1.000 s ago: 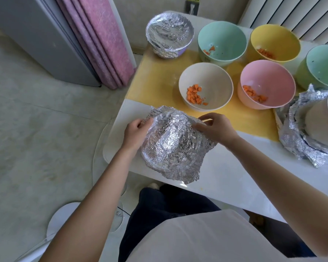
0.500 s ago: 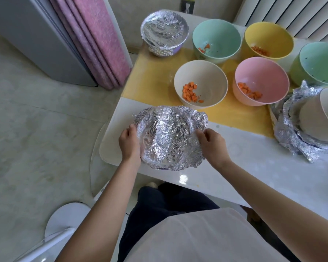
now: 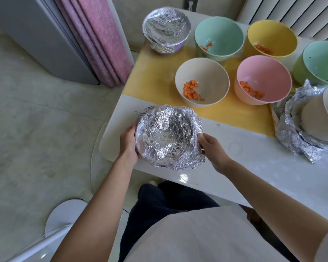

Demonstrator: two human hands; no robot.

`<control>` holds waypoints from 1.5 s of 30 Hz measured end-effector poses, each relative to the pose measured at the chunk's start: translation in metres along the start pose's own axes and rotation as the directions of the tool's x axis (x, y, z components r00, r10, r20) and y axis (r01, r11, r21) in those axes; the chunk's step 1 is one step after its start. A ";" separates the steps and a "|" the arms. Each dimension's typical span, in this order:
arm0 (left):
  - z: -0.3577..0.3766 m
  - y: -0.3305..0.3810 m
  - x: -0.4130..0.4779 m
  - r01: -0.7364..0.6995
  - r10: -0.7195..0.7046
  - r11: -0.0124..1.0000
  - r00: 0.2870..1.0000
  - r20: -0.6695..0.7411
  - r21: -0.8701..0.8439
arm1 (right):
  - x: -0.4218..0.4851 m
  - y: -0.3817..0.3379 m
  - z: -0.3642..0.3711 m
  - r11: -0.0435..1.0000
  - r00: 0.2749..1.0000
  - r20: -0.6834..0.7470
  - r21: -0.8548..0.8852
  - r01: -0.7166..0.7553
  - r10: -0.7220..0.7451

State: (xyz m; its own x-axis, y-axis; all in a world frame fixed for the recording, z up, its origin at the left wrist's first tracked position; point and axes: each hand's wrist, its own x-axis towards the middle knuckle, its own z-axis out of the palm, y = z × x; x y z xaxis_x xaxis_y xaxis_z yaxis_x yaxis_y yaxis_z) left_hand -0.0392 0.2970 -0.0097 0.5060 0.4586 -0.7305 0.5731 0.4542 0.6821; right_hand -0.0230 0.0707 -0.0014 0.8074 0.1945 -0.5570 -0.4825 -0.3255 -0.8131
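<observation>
A bowl-shaped shell of crumpled aluminium foil (image 3: 168, 137) sits upright over the near left corner of the white table (image 3: 254, 159), its hollow facing up. My left hand (image 3: 128, 140) cups its left side with the fingers under the foil. My right hand (image 3: 211, 146) grips its right rim, thumb on the foil edge.
Beyond lie a cream bowl (image 3: 202, 82) and a pink bowl (image 3: 263, 82) with carrot pieces, a mint bowl (image 3: 219, 37), a yellow bowl (image 3: 272, 38), a green bowl (image 3: 320, 63) and a foil-covered bowl (image 3: 166, 32). More foil with stacked bowls (image 3: 307, 129) sits at right.
The foil shell was tilted with its outside towards me; it has been turned upright so the hollow faces up, and both hands have dropped lower and nearer to me.
</observation>
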 end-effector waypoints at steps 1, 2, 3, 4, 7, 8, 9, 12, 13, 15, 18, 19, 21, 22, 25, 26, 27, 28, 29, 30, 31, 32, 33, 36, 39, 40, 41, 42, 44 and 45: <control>0.001 0.000 -0.001 0.000 0.000 1.000 1.000 0.002 0.000 | 0.000 0.001 0.001 1.000 1.000 0.008 0.001 -0.001 0.001; 0.001 0.000 -0.001 0.004 -0.004 1.000 1.000 0.005 0.001 | 0.000 0.001 0.001 1.000 1.000 0.014 0.002 -0.001 0.001; 0.001 0.000 -0.002 0.007 -0.007 1.000 1.000 0.005 0.003 | 0.000 0.001 0.002 1.000 1.000 0.014 0.000 -0.002 0.002; 0.001 0.001 -0.003 0.010 -0.010 1.000 1.000 0.000 0.003 | 0.001 0.002 0.002 1.000 1.000 0.008 0.000 -0.003 0.003; 0.000 0.000 -0.004 0.008 -0.007 0.999 1.000 -0.029 0.048 | 0.001 -0.001 0.003 1.000 0.996 -0.084 -0.028 -0.011 0.009; 0.000 -0.002 -0.005 -0.008 0.011 0.998 0.999 -0.042 0.066 | 0.001 -0.003 0.003 0.998 0.987 -0.159 -0.063 -0.007 -0.003; 0.001 -0.003 -0.006 -0.026 0.030 0.997 0.998 -0.056 0.069 | 0.001 -0.005 0.003 0.993 0.968 -0.246 -0.119 0.010 -0.040; 0.001 -0.010 -0.009 -0.059 0.063 0.997 0.994 -0.090 0.052 | -0.004 -0.016 0.003 0.864 0.852 -0.339 -0.448 0.227 -0.400; 0.002 -0.013 -0.010 -0.070 0.075 0.996 0.992 -0.101 0.047 | -0.005 -0.023 0.005 0.779 0.807 -0.267 -0.530 0.334 -0.527; 0.000 -0.018 -0.008 -0.091 0.096 0.994 0.990 -0.106 0.055 | -0.002 -0.034 0.013 0.630 0.754 -0.083 -0.612 0.478 -0.652; -0.002 -0.023 -0.006 -0.137 0.145 0.987 0.984 -0.101 0.082 | 0.015 -0.040 0.026 0.464 0.734 0.114 -0.708 0.533 -0.670; -0.003 -0.023 -0.006 -0.156 0.167 0.982 0.981 -0.102 0.101 | 0.020 -0.040 0.029 0.430 0.742 0.145 -0.736 0.523 -0.655; -0.004 -0.022 -0.008 -0.206 0.220 0.969 0.970 -0.102 0.134 | 0.030 -0.037 0.034 0.392 0.772 0.171 -0.782 0.484 -0.613; -0.004 -0.022 -0.009 -0.226 0.241 0.964 0.965 -0.102 0.139 | 0.033 -0.034 0.034 0.388 0.790 0.175 -0.796 0.465 -0.587; -0.002 -0.021 -0.012 -0.254 0.275 0.953 0.954 -0.119 0.163 | 0.038 -0.026 0.035 0.392 0.804 0.173 -0.803 0.449 -0.568; -0.001 -0.020 -0.014 -0.262 0.289 0.947 0.948 -0.133 0.186 | 0.039 -0.025 0.035 0.394 0.802 0.169 -0.801 0.450 -0.573; 0.000 -0.019 -0.017 -0.283 0.321 0.934 0.933 -0.162 0.220 | 0.039 -0.025 0.035 0.396 0.801 0.165 -0.801 0.449 -0.575; 0.001 -0.017 -0.020 -0.322 0.380 0.908 0.902 -0.205 0.266 | 0.038 -0.026 0.035 0.395 0.802 0.163 -0.803 0.446 -0.574; 0.001 -0.015 -0.023 -0.394 0.482 0.858 0.840 -0.250 0.330 | 0.038 -0.026 0.035 0.394 0.803 0.162 -0.805 0.443 -0.573; -0.001 -0.012 -0.027 -0.496 0.621 0.764 0.738 -0.264 0.412 | 0.038 -0.027 0.035 0.390 0.805 0.163 -0.809 0.440 -0.571; -0.001 -0.009 -0.029 -0.597 0.757 0.624 0.621 -0.201 0.504 | 0.038 -0.027 0.036 0.386 0.806 0.164 -0.812 0.437 -0.569; 0.001 -0.006 -0.032 -0.686 0.858 0.441 0.511 -0.047 0.579 | 0.038 -0.027 0.036 0.380 0.807 0.164 -0.817 0.433 -0.567; 0.005 -0.005 -0.034 -0.760 0.891 0.230 0.416 0.183 0.608 | 0.038 -0.026 0.037 0.373 0.807 0.166 -0.822 0.430 -0.566; 0.019 -0.007 -0.030 -0.738 0.585 -0.293 0.364 0.725 0.608 | 0.039 -0.026 0.038 0.357 0.816 0.178 -0.833 0.422 -0.549; 0.025 -0.006 -0.016 -0.578 0.416 -0.483 0.509 0.754 0.657 | 0.042 -0.022 0.038 0.340 0.805 0.194 -0.833 0.437 -0.560; 0.024 -0.005 -0.009 -0.560 0.412 -0.479 0.536 0.736 0.676 | 0.043 -0.021 0.037 0.346 0.807 0.194 -0.829 0.439 -0.558; 0.023 -0.003 -0.005 -0.561 0.423 -0.462 0.542 0.726 0.687 | 0.043 -0.021 0.037 0.354 0.807 0.196 -0.823 0.445 -0.557; 0.022 0.000 -0.004 -0.582 0.448 -0.429 0.528 0.722 0.691 | 0.043 -0.022 0.037 0.365 0.808 0.199 -0.814 0.451 -0.554; 0.022 0.005 -0.003 -0.666 0.521 -0.316 0.474 0.710 0.676 | 0.042 -0.023 0.036 0.408 0.805 0.198 -0.780 0.475 -0.559; 0.022 0.006 -0.002 -0.709 0.550 -0.242 0.462 0.695 0.663 | 0.041 -0.023 0.035 0.463 0.809 0.179 -0.743 0.484 -0.559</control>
State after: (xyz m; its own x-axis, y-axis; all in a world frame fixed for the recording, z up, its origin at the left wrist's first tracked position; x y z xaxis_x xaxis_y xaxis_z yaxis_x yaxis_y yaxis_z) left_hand -0.0229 0.2822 -0.0044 0.9975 -0.0691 0.0148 -0.0701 -0.9411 0.3309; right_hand 0.0095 0.1190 -0.0118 0.8625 0.5054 -0.0266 0.4197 -0.7437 -0.5203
